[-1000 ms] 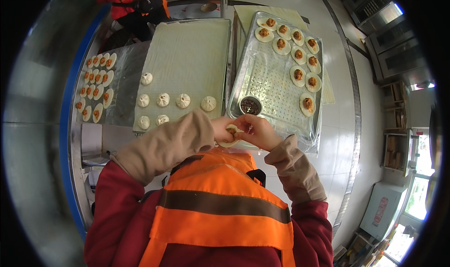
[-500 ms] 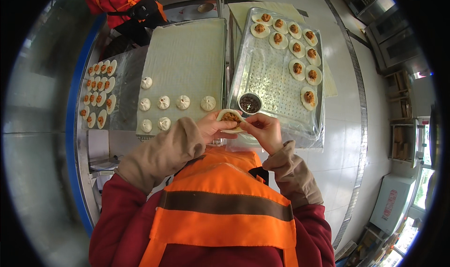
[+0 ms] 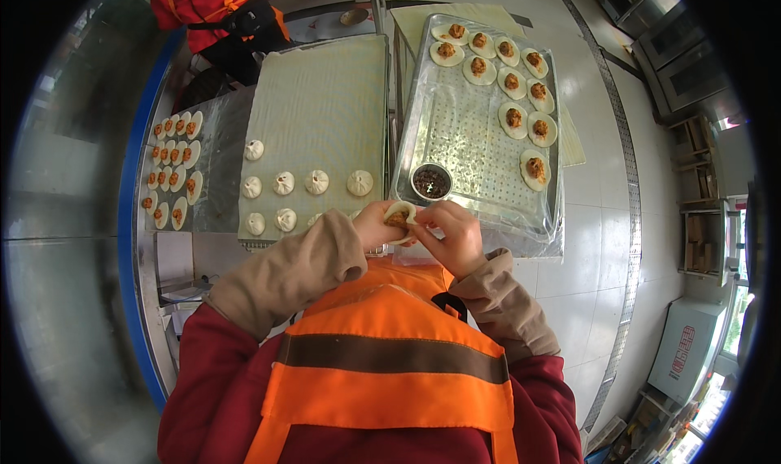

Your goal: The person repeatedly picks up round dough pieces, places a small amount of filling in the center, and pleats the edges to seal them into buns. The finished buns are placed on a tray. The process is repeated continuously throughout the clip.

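Observation:
A round dough wrapper (image 3: 400, 214) with orange-brown filling sits cupped in my left hand (image 3: 376, 224), its rim drawn up around the filling. My right hand (image 3: 452, 232) pinches the wrapper's right edge between thumb and fingers. Just beyond my hands, a small metal bowl (image 3: 431, 181) of dark bits stands at the near left corner of a perforated metal tray (image 3: 455, 159). Flat wrappers topped with filling (image 3: 513, 118) lie along that tray's far and right sides. Several pleated buns (image 3: 316, 181) rest on the cloth-lined tray (image 3: 325, 98) to the left, some partly behind my left sleeve.
More filled wrappers (image 3: 169, 153) lie in rows on a dark surface at the far left. A person in red with an orange apron (image 3: 213, 4) stands at the back left. Tiled floor (image 3: 598, 220) and shelves (image 3: 701, 240) are on the right.
The wrapper's rim has risen and gathered more around the filling. My right hand has shifted slightly left and closed in on my left hand.

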`<state>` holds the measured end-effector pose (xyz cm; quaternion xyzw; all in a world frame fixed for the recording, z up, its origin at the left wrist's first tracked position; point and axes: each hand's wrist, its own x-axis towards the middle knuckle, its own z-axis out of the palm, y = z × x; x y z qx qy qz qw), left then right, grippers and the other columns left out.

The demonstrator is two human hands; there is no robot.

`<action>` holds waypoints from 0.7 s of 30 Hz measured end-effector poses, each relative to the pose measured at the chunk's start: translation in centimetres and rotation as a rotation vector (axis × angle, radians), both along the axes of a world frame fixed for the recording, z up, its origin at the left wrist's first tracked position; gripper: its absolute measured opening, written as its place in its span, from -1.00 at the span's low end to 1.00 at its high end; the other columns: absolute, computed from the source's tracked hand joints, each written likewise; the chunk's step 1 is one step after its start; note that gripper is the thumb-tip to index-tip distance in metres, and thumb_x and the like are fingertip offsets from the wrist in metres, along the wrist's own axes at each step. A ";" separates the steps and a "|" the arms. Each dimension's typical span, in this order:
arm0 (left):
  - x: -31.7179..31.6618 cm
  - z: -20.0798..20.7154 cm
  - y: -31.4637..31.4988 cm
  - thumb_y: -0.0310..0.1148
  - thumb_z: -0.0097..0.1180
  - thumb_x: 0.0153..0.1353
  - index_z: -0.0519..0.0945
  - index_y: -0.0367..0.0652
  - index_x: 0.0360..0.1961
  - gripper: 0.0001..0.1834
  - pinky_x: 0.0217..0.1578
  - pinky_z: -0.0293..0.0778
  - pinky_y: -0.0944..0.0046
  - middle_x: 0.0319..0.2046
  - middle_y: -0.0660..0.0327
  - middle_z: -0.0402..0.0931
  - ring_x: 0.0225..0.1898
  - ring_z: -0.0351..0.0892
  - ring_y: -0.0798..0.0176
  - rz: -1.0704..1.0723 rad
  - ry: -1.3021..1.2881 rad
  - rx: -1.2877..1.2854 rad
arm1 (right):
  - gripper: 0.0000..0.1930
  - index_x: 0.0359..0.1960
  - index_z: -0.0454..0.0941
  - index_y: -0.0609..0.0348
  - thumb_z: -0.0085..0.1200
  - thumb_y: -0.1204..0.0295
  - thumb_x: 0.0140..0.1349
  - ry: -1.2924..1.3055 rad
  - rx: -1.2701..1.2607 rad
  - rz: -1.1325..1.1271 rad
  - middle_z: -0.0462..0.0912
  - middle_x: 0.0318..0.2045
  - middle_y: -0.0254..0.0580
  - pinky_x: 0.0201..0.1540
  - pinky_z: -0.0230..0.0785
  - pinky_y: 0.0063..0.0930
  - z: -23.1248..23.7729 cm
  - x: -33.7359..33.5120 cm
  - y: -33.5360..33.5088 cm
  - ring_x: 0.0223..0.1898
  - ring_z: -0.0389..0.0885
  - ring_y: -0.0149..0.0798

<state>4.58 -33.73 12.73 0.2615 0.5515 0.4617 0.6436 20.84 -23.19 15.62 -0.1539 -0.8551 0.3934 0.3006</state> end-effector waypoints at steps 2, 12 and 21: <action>0.0 0.5 0.1 -0.69 0.15 0.13 0.51 -0.28 0.04 -0.59 -0.07 0.62 0.29 -0.14 0.14 0.62 -0.15 0.66 0.25 -0.041 0.004 -0.021 | -0.73 -0.21 0.62 0.22 0.35 0.44 0.06 -0.064 -0.280 -0.032 0.57 -0.50 -0.26 -0.37 0.47 -0.49 0.1 0.0 0.2 -0.43 0.58 -0.37; -0.6 2.9 0.6 -0.39 0.03 0.39 0.40 -0.16 0.23 -0.60 0.11 0.54 0.18 0.02 0.19 0.54 0.07 0.56 0.20 0.070 -0.393 -0.078 | -0.81 -0.24 0.65 0.23 0.32 0.47 0.12 -0.114 -0.602 -0.068 0.67 -0.43 -0.22 -0.34 0.49 -0.53 -0.1 0.6 0.7 -0.42 0.64 -0.40; -1.2 0.9 0.2 -0.49 0.12 0.31 0.48 -0.22 0.15 -0.63 -0.01 0.62 0.27 -0.06 0.13 0.57 -0.03 0.62 0.23 -0.060 -0.166 -0.087 | -0.85 -0.37 0.63 0.15 0.30 0.47 0.01 -0.047 0.034 0.005 0.57 -0.46 -0.24 -0.40 0.46 -0.33 1.0 0.2 0.9 -0.43 0.58 -0.14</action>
